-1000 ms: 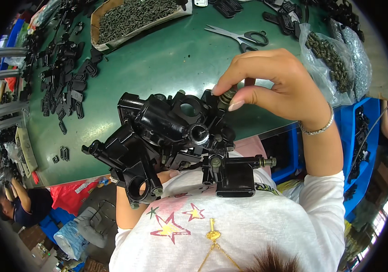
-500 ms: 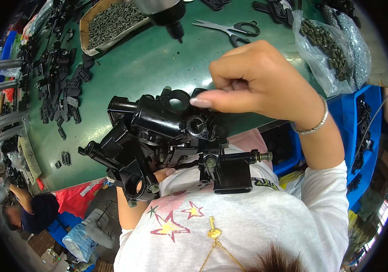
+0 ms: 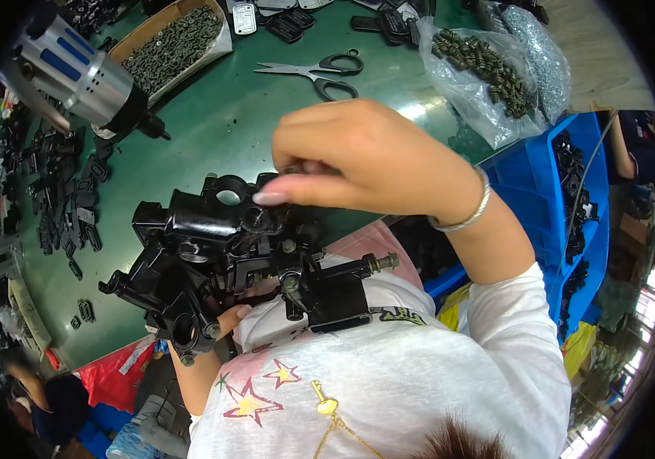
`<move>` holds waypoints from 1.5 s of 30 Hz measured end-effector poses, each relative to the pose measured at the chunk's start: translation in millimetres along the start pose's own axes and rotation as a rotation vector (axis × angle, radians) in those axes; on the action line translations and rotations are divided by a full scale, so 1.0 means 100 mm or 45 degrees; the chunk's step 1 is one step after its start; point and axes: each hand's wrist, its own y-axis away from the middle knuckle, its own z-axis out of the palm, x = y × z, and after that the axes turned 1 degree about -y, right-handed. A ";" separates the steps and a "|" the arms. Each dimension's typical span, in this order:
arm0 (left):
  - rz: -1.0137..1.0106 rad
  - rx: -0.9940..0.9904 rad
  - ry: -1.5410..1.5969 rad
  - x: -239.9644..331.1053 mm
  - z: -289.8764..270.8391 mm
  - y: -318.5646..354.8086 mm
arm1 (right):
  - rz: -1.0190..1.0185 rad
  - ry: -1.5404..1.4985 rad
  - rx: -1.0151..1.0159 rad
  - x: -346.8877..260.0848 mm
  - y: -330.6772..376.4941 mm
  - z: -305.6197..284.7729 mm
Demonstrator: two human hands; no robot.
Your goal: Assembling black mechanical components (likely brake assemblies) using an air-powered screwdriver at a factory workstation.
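Observation:
In front of my chest is a cluster of several glossy black metal castings (image 3: 205, 218) with round clamp rings and bolts, resembling brake master cylinders. My left hand (image 3: 232, 317) is beneath them, closed around the cluster from below. Most of its fingers are hidden behind the parts. My right hand (image 3: 335, 157) is at the upper right of the topmost casting, its fingers curled and its thumb tip against the part beside the clamp ring. What lies between the curled fingers is too hidden to name. One casting at the right carries a protruding bolt (image 3: 385, 262).
A powered screwdriver (image 3: 86, 76) hangs at the upper left, in front of a cardboard box (image 3: 224, 42) of small fasteners. Scissors (image 3: 312, 70) and a clear bag (image 3: 488, 84) of brassy fittings lie on the green table (image 3: 182, 138). Blue bins (image 3: 526, 183) stand at the right.
The whole view has shifted, bringing the powered screwdriver more fully into sight. My hands and the castings appear farther left in the picture; both hands keep nearly the same pose on the castings.

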 end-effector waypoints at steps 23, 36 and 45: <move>0.360 -0.067 -0.579 0.16 0.10 -0.20 | 0.603 1.126 0.218 0.43 0.71 -1.56; 0.524 -0.127 -0.651 0.30 0.12 -0.23 | 0.409 0.044 0.043 -0.47 0.04 -0.16; 0.377 -0.146 -0.627 0.26 0.06 -0.22 | 0.338 0.263 0.001 -0.55 -0.02 -0.21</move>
